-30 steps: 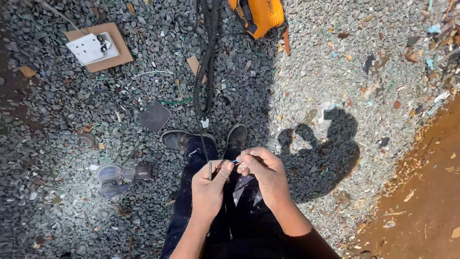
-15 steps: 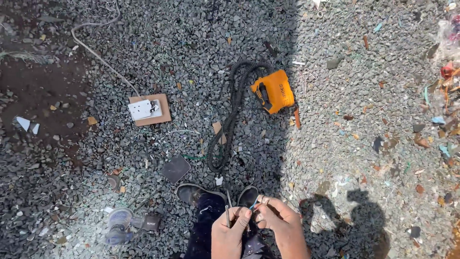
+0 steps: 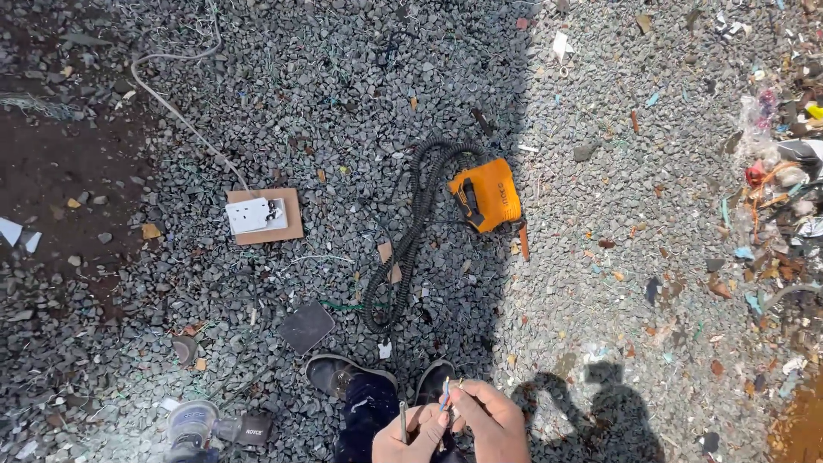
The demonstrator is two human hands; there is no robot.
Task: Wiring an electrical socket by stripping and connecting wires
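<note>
Low over the gravel's near edge, the right hand pinches thin coloured wires; the left hand curls round a slim grey tool. Beyond the shoes lie a black coiled hose, an orange machine and a white socket on brown board.

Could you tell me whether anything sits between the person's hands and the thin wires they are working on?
Nothing visible does. The left hand and right hand already pinch the thin wires directly, above the shoes.
</note>
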